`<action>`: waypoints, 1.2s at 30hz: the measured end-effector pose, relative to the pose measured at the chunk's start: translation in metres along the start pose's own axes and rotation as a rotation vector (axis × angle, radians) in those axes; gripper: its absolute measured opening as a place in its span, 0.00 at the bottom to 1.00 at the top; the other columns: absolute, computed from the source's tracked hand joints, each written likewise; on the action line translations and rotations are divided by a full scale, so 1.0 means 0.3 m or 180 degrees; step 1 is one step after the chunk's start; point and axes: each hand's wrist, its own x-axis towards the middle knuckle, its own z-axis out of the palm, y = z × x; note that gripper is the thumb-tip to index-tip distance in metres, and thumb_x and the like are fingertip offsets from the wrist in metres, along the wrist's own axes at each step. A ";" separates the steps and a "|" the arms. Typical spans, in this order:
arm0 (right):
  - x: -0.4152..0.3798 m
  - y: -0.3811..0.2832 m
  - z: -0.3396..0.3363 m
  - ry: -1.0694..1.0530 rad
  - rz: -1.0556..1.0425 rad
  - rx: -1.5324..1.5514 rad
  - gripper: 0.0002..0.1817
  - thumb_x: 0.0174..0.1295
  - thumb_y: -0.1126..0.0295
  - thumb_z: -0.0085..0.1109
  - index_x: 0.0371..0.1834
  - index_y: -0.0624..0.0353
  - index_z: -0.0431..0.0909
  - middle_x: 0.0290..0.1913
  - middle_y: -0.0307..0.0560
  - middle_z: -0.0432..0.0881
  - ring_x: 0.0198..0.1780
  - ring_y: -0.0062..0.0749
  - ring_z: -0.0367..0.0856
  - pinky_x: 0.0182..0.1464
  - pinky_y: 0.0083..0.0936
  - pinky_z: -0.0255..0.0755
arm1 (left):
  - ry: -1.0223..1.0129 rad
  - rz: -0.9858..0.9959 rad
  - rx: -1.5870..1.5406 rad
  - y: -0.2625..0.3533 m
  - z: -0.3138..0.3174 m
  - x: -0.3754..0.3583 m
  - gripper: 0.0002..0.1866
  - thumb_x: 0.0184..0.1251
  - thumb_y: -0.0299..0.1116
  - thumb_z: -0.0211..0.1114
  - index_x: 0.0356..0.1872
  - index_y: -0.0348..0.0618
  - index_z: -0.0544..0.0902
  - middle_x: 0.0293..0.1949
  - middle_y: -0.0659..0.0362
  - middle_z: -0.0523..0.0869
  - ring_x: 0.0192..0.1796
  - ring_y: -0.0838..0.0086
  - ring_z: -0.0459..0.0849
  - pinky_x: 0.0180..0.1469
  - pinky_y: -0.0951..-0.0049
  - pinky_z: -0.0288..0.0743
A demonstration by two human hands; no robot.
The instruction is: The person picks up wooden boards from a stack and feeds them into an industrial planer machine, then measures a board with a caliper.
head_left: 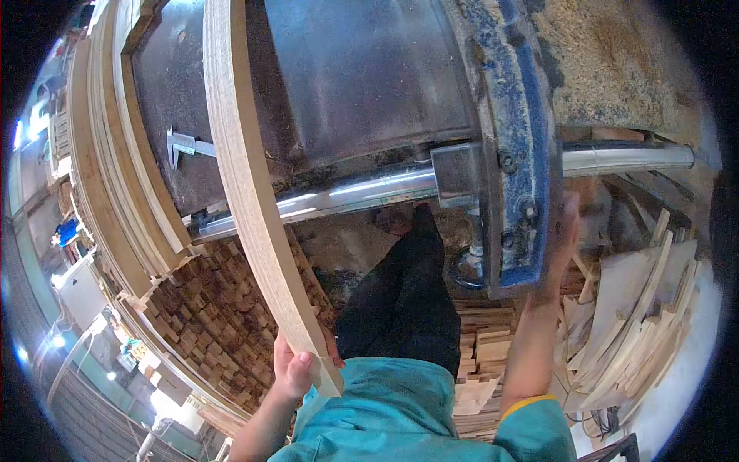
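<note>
A long pale wooden strip (258,192) runs from the top of the view down to the person's waist, lying across a dark metal machine table (362,77) and a shiny round rail (354,192). My left hand (296,366) is closed round the strip near its lower end. Beside the right face of the blue metal fence (523,169) is my right hand (566,239), blurred, with its fingers partly hidden, so what it holds cannot be made out. A metal caliper (187,145) lies on the table, partly behind the strip.
Long boards (104,177) are stacked along the left side. Many short wooden blocks (208,308) are piled below the rail. Loose offcuts (654,308) lean at the lower right. Sawdust covers a surface (608,69) beyond the fence.
</note>
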 end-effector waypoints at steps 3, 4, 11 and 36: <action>-0.003 0.094 -0.072 -0.0138 -0.0022 -0.0604 0.24 0.86 0.47 0.45 0.53 0.58 0.79 0.45 0.39 0.79 0.46 0.34 0.75 0.52 0.35 0.71 | 0.0024 0.0018 -0.0018 -0.005 0.010 0.005 0.44 0.68 0.52 0.70 0.77 0.39 0.61 0.39 0.45 0.83 0.35 0.61 0.88 0.37 0.57 0.90; -0.006 0.124 -0.089 -0.0118 0.0045 -0.0589 0.24 0.86 0.47 0.45 0.53 0.58 0.79 0.45 0.39 0.79 0.45 0.34 0.75 0.52 0.34 0.71 | -0.0002 0.0033 -0.0039 -0.007 0.011 0.007 0.44 0.68 0.52 0.70 0.77 0.39 0.61 0.39 0.45 0.83 0.35 0.61 0.88 0.37 0.57 0.90; 0.003 0.262 -0.212 0.0045 0.0443 -0.0475 0.23 0.86 0.48 0.45 0.54 0.58 0.80 0.44 0.38 0.79 0.44 0.33 0.75 0.50 0.34 0.71 | -0.0130 0.0150 -0.0072 -0.024 0.016 0.028 0.45 0.70 0.52 0.69 0.77 0.35 0.60 0.39 0.46 0.83 0.37 0.61 0.88 0.38 0.57 0.91; 0.264 0.259 0.203 -0.0057 0.0955 0.0722 0.22 0.86 0.49 0.46 0.56 0.56 0.82 0.39 0.37 0.81 0.39 0.30 0.78 0.43 0.31 0.74 | -0.0845 0.0139 -0.0007 0.035 0.000 0.044 0.42 0.84 0.35 0.60 0.87 0.48 0.43 0.56 0.43 0.84 0.59 0.55 0.88 0.60 0.47 0.87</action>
